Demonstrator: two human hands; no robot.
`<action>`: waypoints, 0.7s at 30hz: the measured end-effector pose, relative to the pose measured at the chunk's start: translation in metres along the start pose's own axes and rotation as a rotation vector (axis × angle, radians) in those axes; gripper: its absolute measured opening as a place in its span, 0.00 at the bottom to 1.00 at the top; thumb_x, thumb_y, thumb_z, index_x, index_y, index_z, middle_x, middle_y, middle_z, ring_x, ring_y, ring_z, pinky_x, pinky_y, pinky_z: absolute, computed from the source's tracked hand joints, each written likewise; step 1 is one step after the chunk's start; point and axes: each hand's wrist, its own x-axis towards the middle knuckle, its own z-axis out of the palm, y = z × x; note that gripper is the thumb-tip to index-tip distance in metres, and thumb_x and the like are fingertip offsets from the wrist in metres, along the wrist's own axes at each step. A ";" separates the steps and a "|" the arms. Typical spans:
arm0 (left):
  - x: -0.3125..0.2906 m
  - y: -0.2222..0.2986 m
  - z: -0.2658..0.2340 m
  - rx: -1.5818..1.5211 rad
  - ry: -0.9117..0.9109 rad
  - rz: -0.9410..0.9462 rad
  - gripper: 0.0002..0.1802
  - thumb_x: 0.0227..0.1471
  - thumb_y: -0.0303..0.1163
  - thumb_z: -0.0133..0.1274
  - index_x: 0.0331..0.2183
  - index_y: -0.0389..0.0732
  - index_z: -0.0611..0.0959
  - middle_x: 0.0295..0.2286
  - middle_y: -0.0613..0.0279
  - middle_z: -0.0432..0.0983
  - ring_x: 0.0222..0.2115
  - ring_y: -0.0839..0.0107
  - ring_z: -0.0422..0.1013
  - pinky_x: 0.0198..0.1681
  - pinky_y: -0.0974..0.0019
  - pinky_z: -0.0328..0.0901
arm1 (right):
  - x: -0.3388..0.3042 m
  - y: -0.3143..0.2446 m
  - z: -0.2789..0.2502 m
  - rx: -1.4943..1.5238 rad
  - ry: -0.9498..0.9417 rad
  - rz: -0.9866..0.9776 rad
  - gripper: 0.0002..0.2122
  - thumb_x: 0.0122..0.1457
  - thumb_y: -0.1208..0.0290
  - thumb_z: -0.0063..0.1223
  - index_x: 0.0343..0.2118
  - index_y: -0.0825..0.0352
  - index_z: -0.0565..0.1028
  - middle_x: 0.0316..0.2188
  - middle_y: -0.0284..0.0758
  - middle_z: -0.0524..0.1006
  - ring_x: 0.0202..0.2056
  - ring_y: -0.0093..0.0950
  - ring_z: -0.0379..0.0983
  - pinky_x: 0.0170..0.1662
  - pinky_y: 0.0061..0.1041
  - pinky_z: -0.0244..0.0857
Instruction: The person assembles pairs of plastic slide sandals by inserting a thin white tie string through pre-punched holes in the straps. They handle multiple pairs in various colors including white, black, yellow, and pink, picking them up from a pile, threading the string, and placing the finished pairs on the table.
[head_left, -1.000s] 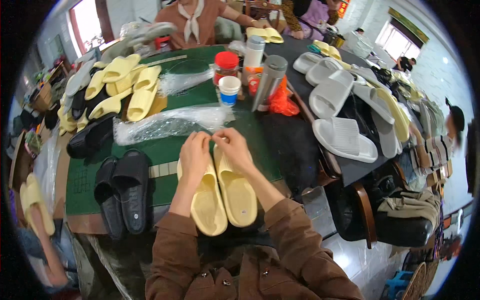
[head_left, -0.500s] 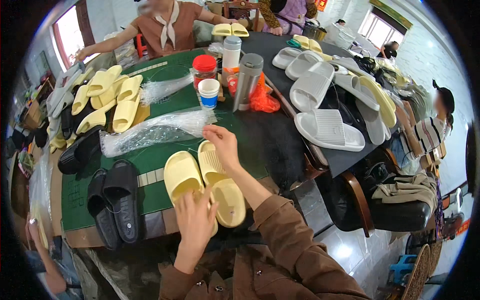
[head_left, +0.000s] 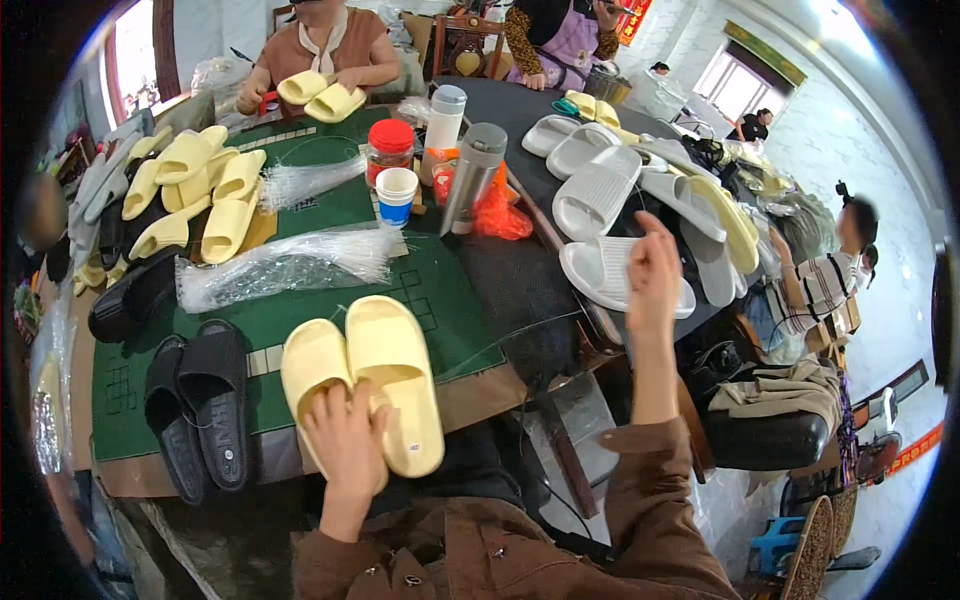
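**Left hand (head_left: 346, 440) grips pale yellow slide slippers (head_left: 408, 425)**

The pair sits side by side at the near edge of the green-topped desk (head_left: 470, 322), the left hand's fingers closed where both meet. The right hand (head_left: 655, 272) is raised at right before a white ribbed slipper (head_left: 605, 270); its fingers are narrowly bunched, holding what, I cannot tell.

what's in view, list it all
near slippers: two, yellow, table edge
dark slippers: two, black, left front
piled slippers: many, yellow, grey, black, both sides
mat: one, green, table
strand bundles: two, clear, mat
jar: one, red-lidded, table
cup: one, white, blue, before jar
bottles: two, white, grey, beside jar
bag: one, orange, beside bottles
other people: several, mixed clothing, around
left hand: one, brown-sleeved, on near slippers
right hand: one, brown-sleeved, raised right
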 end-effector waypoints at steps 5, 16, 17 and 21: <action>-0.006 -0.032 -0.013 0.072 0.010 -0.119 0.19 0.50 0.36 0.54 0.45 0.43 0.76 0.40 0.53 0.68 0.47 0.52 0.62 0.51 0.50 0.56 | 0.037 -0.013 -0.106 -0.620 0.134 -0.178 0.20 0.58 0.72 0.54 0.54 0.68 0.69 0.27 0.26 0.69 0.33 0.18 0.63 0.39 0.19 0.59; -0.007 -0.105 -0.037 0.042 0.029 -0.294 0.17 0.51 0.30 0.51 0.45 0.43 0.76 0.44 0.52 0.69 0.49 0.52 0.63 0.51 0.52 0.56 | 0.099 0.060 -0.134 -1.180 -0.420 -0.362 0.37 0.52 0.79 0.51 0.65 0.56 0.51 0.63 0.49 0.50 0.64 0.46 0.49 0.62 0.36 0.52; -0.010 -0.119 -0.031 0.092 0.096 -0.250 0.18 0.50 0.27 0.51 0.46 0.43 0.76 0.44 0.51 0.69 0.49 0.51 0.63 0.51 0.51 0.57 | 0.109 0.058 -0.132 -1.153 -0.513 -0.263 0.41 0.52 0.79 0.52 0.67 0.60 0.42 0.65 0.46 0.47 0.67 0.41 0.41 0.67 0.35 0.39; -0.015 -0.158 -0.033 0.046 0.123 -0.263 0.20 0.48 0.23 0.51 0.46 0.41 0.76 0.42 0.47 0.69 0.47 0.48 0.64 0.49 0.52 0.59 | 0.126 0.048 -0.114 -1.158 -0.599 -0.258 0.43 0.51 0.75 0.55 0.67 0.62 0.42 0.66 0.46 0.46 0.67 0.40 0.39 0.67 0.33 0.37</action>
